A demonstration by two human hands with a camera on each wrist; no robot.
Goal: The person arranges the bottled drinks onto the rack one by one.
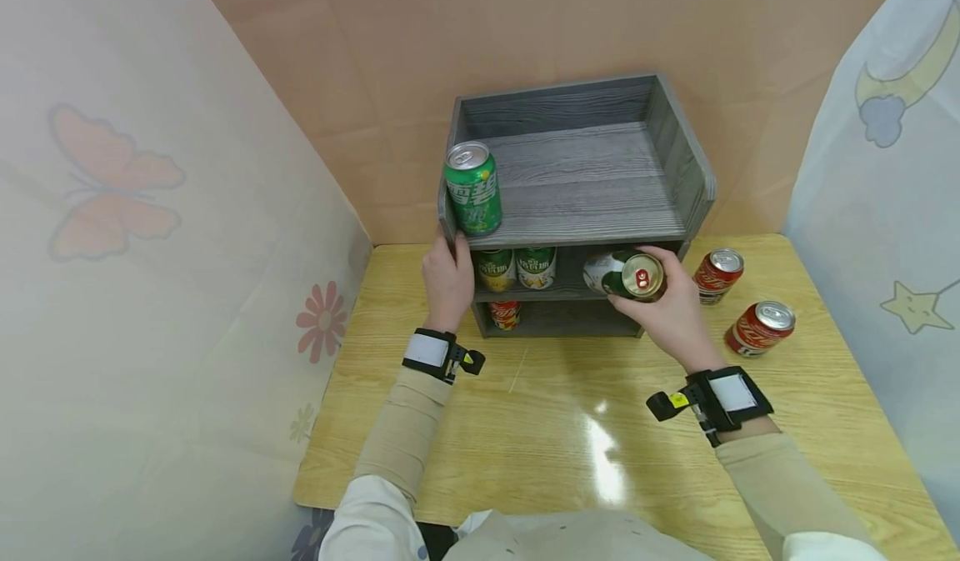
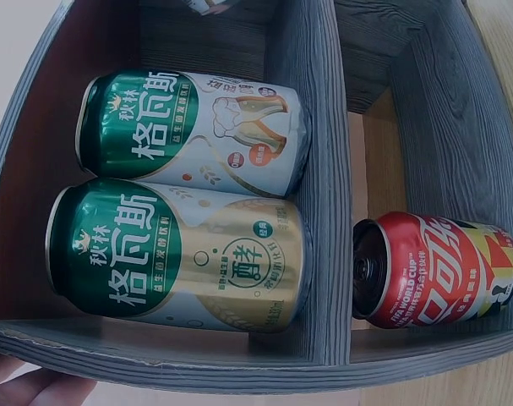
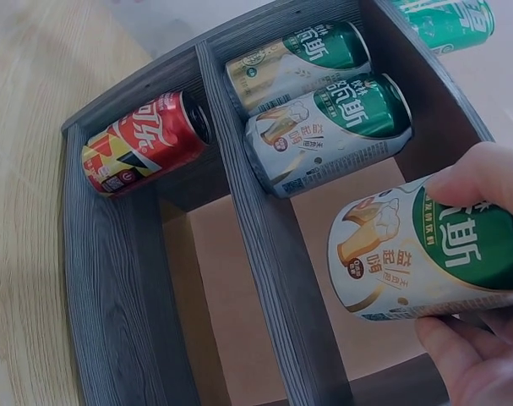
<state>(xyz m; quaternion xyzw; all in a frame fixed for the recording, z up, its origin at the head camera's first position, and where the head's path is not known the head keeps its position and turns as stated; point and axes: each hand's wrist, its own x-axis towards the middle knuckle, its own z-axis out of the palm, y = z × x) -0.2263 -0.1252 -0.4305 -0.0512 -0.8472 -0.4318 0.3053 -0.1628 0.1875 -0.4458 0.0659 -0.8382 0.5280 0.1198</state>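
Observation:
My right hand (image 1: 671, 311) grips a green-and-white drink can (image 3: 408, 254) near its top, tilted, at the right of the middle compartment. Two cans of the same brand stand at the left of that compartment: one gold and green (image 2: 180, 258), one white and green (image 2: 193, 131). My left hand (image 1: 447, 282) holds the left side panel of the grey wooden shelf (image 1: 585, 236), its fingers at the panel's edge. Above it, a green soda can (image 1: 474, 190) stands at the left of the top tier. In the bottom compartment is a red cola can (image 2: 433, 271).
Two red cola cans stand on the wooden table (image 1: 540, 436) right of the shelf, one farther back (image 1: 718, 276) and one nearer (image 1: 760, 328). A brown cloth (image 1: 555, 19) hangs behind the shelf; patterned white cloths flank the table on both sides.

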